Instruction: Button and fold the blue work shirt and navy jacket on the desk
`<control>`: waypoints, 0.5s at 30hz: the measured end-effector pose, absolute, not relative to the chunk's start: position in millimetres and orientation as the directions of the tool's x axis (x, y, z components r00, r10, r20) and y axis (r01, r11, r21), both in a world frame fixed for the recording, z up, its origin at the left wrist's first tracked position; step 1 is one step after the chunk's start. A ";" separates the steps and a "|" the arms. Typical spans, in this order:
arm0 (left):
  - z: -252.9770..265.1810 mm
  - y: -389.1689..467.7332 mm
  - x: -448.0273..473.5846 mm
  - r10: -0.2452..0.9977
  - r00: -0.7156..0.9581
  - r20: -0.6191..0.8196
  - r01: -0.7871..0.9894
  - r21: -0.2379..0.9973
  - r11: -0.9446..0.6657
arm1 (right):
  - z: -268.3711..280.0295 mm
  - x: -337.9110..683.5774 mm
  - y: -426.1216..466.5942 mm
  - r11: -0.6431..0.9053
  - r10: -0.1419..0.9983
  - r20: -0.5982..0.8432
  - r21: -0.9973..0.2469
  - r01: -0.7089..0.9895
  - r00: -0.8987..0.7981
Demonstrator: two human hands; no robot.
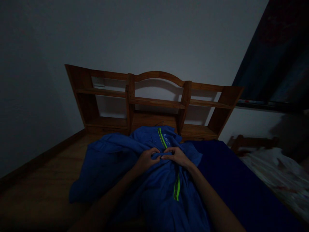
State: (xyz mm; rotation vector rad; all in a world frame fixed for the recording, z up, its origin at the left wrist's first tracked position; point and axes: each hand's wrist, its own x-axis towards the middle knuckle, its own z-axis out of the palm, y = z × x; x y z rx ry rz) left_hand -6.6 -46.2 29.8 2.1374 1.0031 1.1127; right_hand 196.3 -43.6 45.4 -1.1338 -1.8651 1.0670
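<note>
2 hands, 1 garment, 1 view.

Head cam: L hand (147, 158) & R hand (178, 157) both on the blue garment (154, 187), approx. mid-pile. Each hand: thumb + index closed on a raised fold, tips facing, nearly meeting; whether they touch, can't tell (dim light). Remaining fingers curled, partly hidden.

Key relation: pinched fold sits directly betw. the two sets of fingertips, so garment is under & in front of both hands; neither hand clearly nearer. Fold runs approx. L–R, hand to hand. Garment's long axis uncertain (bunched), but cloth extends from near edge of view away twd. the wooden shelf unit (156, 102), w/ a broad lobe spread out to the L of L hand.

Markings: upper yellow-green stripe (162, 138) just beyond the fingers, slanting down twd. them; white lettering (166, 139) beside it, R side. Lower yellow-green stripe (177, 188) on near side, below R hand, closer to R forearm than L.

Surroundings: dark blue cloth (224, 174) R of garment; wood boards (55, 167) L; pale heap (277, 170) far R, contents unclear.
</note>
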 end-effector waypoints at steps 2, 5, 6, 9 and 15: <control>31.6 -46.0 -6.4 0.803 0.396 0.445 0.355 0.733 -0.581 | 45.4 196.0 -43.9 0.300 0.911 0.165 -0.894 0.332 -0.378; 32.6 -45.5 -6.1 0.810 0.407 0.422 0.336 0.755 -0.563 | 44.5 195.6 -43.5 0.337 0.906 0.206 -0.880 0.335 -0.371; 32.4 -45.2 -6.1 0.813 0.407 0.416 0.328 0.764 -0.555 | 44.0 195.5 -43.2 0.346 0.906 0.216 -0.874 0.342 -0.364; 31.5 -43.7 -6.4 0.823 0.408 0.394 0.315 0.786 -0.532 | 42.3 195.2 -42.2 0.354 0.908 0.227 -0.866 0.354 -0.352; 37.6 -42.6 -10.1 0.817 0.456 0.353 0.292 0.807 -0.513 | 41.2 194.7 -42.2 0.335 0.915 0.209 -0.871 0.361 -0.344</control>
